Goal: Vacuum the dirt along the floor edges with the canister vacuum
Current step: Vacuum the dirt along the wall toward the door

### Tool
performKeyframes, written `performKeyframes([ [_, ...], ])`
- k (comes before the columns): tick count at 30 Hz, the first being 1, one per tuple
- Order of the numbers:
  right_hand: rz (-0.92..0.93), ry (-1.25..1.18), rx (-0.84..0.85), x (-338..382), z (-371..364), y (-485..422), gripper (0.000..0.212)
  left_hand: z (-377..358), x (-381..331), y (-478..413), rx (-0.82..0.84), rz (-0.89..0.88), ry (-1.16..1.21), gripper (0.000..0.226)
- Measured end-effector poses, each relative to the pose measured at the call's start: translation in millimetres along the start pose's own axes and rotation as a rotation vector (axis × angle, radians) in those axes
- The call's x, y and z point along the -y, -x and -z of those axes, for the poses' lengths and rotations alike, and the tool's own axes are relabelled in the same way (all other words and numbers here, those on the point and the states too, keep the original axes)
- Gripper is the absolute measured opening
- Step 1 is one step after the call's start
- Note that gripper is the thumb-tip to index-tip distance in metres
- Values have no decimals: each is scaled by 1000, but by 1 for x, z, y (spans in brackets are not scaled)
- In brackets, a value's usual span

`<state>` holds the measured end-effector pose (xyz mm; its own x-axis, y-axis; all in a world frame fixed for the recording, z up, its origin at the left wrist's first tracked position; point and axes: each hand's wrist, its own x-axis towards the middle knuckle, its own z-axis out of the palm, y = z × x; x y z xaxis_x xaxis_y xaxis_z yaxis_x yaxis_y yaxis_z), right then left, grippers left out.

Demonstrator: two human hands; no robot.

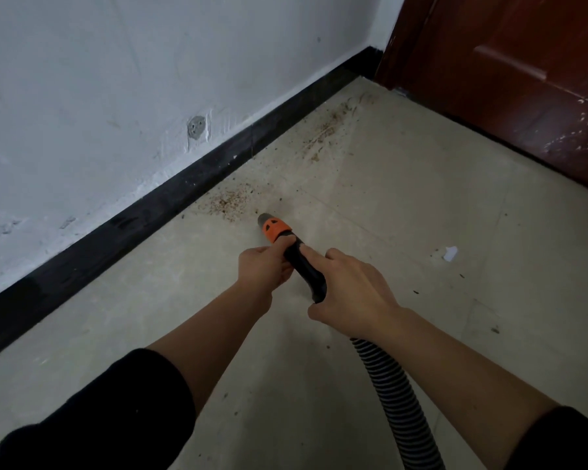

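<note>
Pale beige floor tiles fill most of the view, meeting a white wall along a black skirting board that runs from the lower left up towards the upper right. A dark reddish-brown door stands in the upper right corner. A round grey plugged hole sits low on the wall.

Brown dirt is scattered in a patch on the floor just beside the skirting board, near the middle of the frame. A second streak of dirt lies further up along the same edge, towards the door. A small white paper scrap lies on the tiles at centre right, well apart from the wall.

Both hands are clamped on the black vacuum handle, close together at the centre. The left hand wraps its fingers round the front part, just behind the orange collar. The right hand grips the rear end, with its index finger laid along the top. The grey nozzle tip points up and left, just beside the lower right edge of the nearer dirt patch; whether it touches the floor cannot be told. A ribbed black hose leaves the handle beneath the right hand and curves down to the bottom edge. Black sleeves cover both upper forearms.
</note>
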<state>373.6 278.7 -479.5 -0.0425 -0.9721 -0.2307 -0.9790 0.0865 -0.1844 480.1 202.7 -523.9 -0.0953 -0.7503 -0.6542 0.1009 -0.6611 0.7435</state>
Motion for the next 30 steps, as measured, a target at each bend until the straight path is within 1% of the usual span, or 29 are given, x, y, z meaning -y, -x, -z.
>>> performKeyframes([
  [7,-85,24,8,-18,14,-14,95,-31,-10,-11,54,38,41,23],
  [10,-104,11,0,-21,12,-16,95,-36,-8,-16,62,25,51,24],
  [14,-73,-23,-13,-18,6,-17,96,-27,-6,-17,70,15,77,22],
  [16,-58,-30,-15,-13,3,-17,96,-19,-6,-17,62,18,65,24],
  [23,-12,-12,-14,3,-3,-13,95,7,-5,-15,69,49,67,24],
  [30,35,-41,-11,15,-7,-13,95,24,-6,-12,28,46,56,26],
])
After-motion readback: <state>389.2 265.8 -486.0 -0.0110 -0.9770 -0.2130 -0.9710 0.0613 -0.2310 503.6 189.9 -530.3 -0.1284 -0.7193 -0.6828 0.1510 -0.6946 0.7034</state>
